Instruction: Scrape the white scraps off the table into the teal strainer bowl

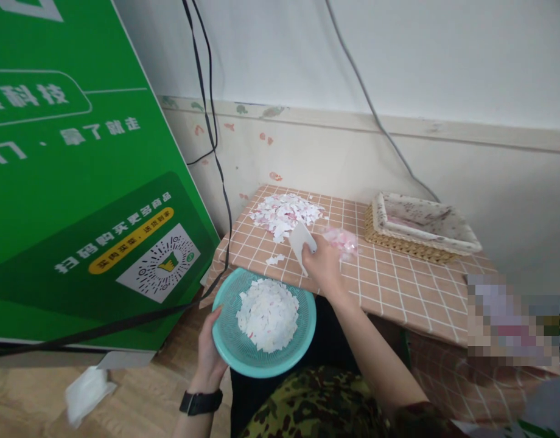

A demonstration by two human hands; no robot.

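My left hand (pixel 212 347) grips the rim of a round turquoise plastic colander (pixel 225 353), held just below the table's front edge. Inside it lies a heap of white torn paper scraps (pixel 268 316) with a few pink bits. Over the table, my right hand (pixel 323 264) is closed on a flat white scraper card (pixel 302 244), tilted with its lower edge near the cloth. Behind the card spreads a second pile of white and pink paper scraps (pixel 287 213). A small clump of scraps (pixel 275 260) lies to its left. Right beside my hand is a clear bag with pink pieces (pixel 341 242).
A wicker basket (pixel 412 243) with a patterned lining stands on the checked tablecloth (pixel 399 286) at right. A green printed panel (pixel 79 201) fills the left side. A dark cable (pixel 223 176) hangs past the table's left corner. A white plastic bag (pixel 87 394) lies on the floor.
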